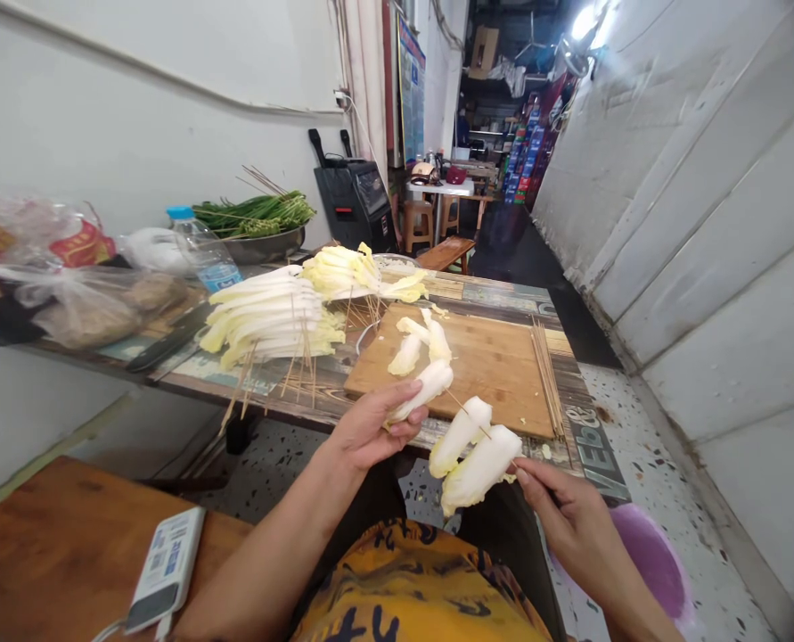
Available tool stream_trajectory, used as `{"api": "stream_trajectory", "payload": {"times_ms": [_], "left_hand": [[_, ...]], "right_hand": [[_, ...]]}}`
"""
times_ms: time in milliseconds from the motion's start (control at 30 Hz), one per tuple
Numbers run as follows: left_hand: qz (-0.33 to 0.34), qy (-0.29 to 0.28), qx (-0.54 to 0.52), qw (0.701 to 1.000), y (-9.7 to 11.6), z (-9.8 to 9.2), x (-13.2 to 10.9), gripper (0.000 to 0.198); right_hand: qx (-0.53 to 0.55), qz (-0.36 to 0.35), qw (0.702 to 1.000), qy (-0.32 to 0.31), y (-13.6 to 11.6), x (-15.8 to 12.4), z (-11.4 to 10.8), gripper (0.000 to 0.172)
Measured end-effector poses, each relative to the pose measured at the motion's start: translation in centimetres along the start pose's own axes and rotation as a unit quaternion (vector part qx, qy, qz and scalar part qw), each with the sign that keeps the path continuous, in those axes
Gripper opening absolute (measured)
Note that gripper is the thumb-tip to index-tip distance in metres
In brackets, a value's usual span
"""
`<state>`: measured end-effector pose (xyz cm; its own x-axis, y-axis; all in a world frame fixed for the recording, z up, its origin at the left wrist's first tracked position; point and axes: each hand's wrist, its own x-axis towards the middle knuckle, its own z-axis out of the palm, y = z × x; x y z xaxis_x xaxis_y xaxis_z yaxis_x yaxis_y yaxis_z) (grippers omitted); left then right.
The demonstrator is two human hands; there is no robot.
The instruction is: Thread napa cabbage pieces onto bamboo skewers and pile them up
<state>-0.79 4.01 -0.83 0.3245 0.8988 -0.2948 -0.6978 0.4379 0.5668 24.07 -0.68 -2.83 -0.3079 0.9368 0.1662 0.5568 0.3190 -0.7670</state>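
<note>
My left hand (380, 423) is closed on a pale cabbage leaf (431, 385), and the tip of a thin wooden skewer (460, 403) meets that leaf's end. Two more napa cabbage leaves (480, 468) are threaded side by side along the skewer. At its other end, my right hand (557, 504) pinches the skewer just beyond the leaves. Both hands are over my lap, in front of the table edge. Past them, a few small loose leaves (406, 352) lie on a wooden cutting board (496, 357). A bundle of bare skewers (549, 379) rests along the board's right side.
Skewered cabbage leaves (269, 312) are piled left of the board, with a knife (169, 339) beside them. Behind are a water bottle (202, 250), plastic bags (89, 303) and a bowl of greens (256, 236). A purple bucket (650, 562) stands on the floor at right.
</note>
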Motion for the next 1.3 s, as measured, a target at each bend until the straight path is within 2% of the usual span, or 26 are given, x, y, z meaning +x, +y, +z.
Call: {"api": "stream_trajectory", "payload": {"times_ms": [267,400,633,967,1300], "left_hand": [[-0.001,-0.005,0.042,0.999,-0.7,0.2,0.1,0.015],[-0.009,-0.034,0.065,0.997,-1.3,0.3,0.2,0.022],[0.042,-0.056,0.096,0.993,-1.4,0.3,0.0,0.03],[0.061,0.014,0.191,0.98,-1.0,-0.4,-0.2,0.027],[0.062,-0.009,0.227,0.972,-1.5,-0.9,0.1,0.029]], "right_hand": [[0.002,-0.002,1.0,0.011,-0.2,-0.1,0.1,0.031],[0.003,-0.009,1.0,0.017,-0.9,0.3,0.2,0.03],[0.012,-0.013,1.0,0.017,-1.1,0.6,0.4,0.029],[0.023,-0.032,0.999,-0.017,-1.4,0.5,0.4,0.029],[0.026,-0.013,0.999,-0.014,-1.0,0.8,0.7,0.03]]}}
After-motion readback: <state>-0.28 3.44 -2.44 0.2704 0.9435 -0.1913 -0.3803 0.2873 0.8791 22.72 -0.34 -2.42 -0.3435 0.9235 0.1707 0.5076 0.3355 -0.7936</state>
